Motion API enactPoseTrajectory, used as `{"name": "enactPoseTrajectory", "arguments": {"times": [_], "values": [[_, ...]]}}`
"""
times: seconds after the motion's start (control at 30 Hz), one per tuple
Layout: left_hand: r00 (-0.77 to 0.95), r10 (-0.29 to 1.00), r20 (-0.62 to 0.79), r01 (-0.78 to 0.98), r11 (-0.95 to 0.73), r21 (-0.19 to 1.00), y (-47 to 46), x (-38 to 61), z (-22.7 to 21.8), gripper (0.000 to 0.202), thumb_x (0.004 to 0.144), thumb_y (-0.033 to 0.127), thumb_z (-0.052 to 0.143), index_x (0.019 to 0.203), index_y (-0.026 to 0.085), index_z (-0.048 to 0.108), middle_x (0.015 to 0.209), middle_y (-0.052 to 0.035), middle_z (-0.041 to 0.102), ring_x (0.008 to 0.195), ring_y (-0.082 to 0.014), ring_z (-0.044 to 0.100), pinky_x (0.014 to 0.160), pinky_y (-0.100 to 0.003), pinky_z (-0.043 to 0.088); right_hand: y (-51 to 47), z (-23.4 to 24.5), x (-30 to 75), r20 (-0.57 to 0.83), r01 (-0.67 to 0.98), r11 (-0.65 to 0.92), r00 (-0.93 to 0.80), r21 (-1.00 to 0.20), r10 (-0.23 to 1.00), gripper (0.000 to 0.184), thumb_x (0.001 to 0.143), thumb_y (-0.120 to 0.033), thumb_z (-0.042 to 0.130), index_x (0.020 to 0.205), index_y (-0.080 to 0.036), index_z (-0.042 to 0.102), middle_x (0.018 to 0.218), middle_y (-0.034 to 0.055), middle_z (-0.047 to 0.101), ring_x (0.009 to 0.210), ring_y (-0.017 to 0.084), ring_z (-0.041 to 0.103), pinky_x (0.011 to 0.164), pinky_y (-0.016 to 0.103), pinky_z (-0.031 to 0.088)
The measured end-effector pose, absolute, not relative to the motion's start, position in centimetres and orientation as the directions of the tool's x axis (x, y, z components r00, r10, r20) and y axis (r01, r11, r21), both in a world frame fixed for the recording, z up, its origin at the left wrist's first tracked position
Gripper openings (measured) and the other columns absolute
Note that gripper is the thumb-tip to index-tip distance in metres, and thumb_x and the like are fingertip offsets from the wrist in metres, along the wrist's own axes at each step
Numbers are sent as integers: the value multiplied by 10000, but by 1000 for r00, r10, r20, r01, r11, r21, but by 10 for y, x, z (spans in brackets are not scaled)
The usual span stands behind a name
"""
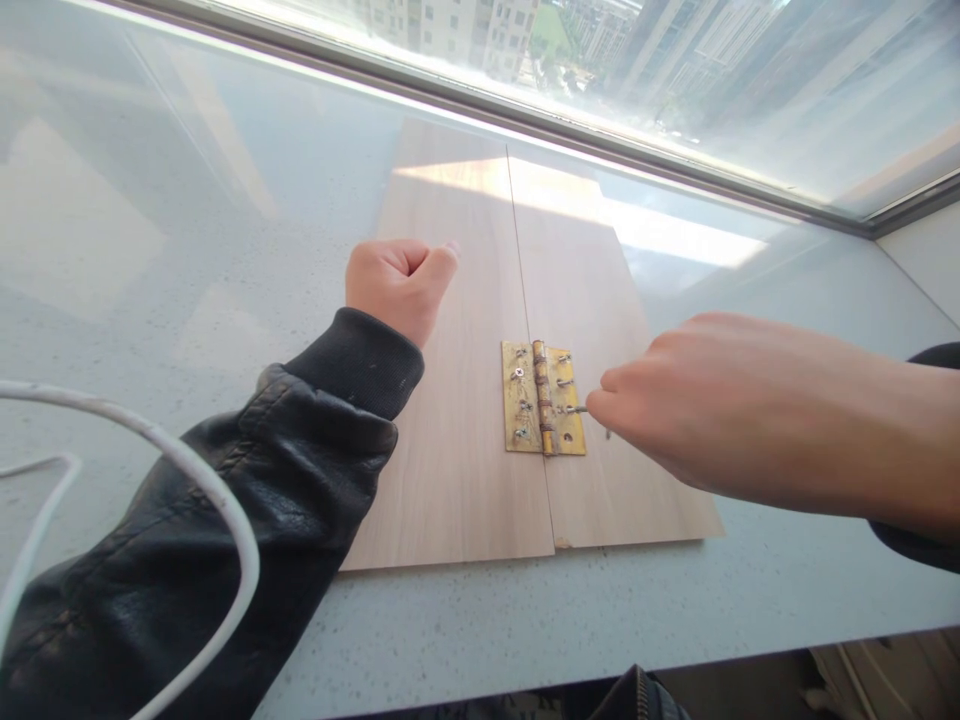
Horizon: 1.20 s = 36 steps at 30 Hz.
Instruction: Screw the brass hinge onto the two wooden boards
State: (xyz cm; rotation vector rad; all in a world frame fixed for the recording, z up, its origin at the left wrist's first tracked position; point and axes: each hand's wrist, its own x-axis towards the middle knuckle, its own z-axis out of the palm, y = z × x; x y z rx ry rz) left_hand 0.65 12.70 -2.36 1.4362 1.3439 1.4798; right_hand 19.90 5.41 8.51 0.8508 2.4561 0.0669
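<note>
Strong daylight is pouring in through the window (712, 100) ahead.
It is washing out the view outside, laying a glaring patch across the far end of the wooden boards (450, 480) and reflecting palely off the counter (112, 250); the right hand (720, 400) and the white cable (251, 560) near the lens are looking slightly soft.

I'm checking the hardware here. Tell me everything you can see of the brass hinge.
The hinge looks like tarnished brass: two flat leaves joined by a ribbed, rust-stained barrel. It lies open and flat across the seam of two pale wooden boards, barrel along the seam. Screws show in both leaves. The right hand pinches a screw at the right leaf in its fingers.
</note>
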Motion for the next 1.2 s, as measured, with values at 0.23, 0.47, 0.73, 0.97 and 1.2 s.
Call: {"name": "enactPoseTrajectory", "arguments": {"times": [0.23, 0.47, 0.73, 0.97, 1.2], "values": [[-157, 948, 277, 185, -247, 951, 127, 6, -22, 497, 761, 208, 579, 405, 192, 232, 425, 41, 164, 420, -69, 176, 443, -311, 83, 52, 77, 209, -398, 741, 642, -538, 198, 743, 203, 831, -392, 548, 789, -213, 636, 595, 28, 556, 580, 182, 517, 554, 324, 306], [-155, 949, 276, 196, -244, 950, 126, 6, -22, 494, 760, 216, 585, 406, 195, 241, 428, 41, 170, 422, -72, 187, 453, -314, 91, 54, 85, 204, -403, 754, 563, -424, 338, 811, 87, 743, -211, 539, 656, -217, 532, 516, -4, 465, 419, 122, 321, 461, 301, 191], [-150, 952, 267, 190, -237, 953, 126, 5, -22, 501, 765, 219, 590, 409, 192, 238, 430, 39, 169, 427, -74, 187, 449, -308, 91, 47, 90, 205, -507, 352, 872, -712, 341, 486, 260, 746, 14, 439, 627, -211, 493, 572, 7, 476, 457, 144, 347, 498, 340, 147], [-145, 950, 276, 204, -244, 948, 128, 4, -23, 505, 764, 267, 607, 384, 196, 281, 408, 44, 207, 407, -71, 205, 441, -308, 104, 66, 92, 198, -620, 451, 856, -603, 254, 502, 223, 726, -13, 512, 637, -217, 531, 544, -19, 475, 439, 118, 285, 484, 317, 156], [-170, 947, 273, 208, -236, 949, 126, 7, -24, 517, 770, 263, 613, 379, 197, 282, 394, 48, 210, 394, -72, 193, 442, -317, 94, 61, 84, 199, -509, 934, 338, -235, 117, 828, 209, 783, -191, 502, 585, -220, 562, 558, -2, 523, 508, 126, 422, 516, 286, 324]]}}
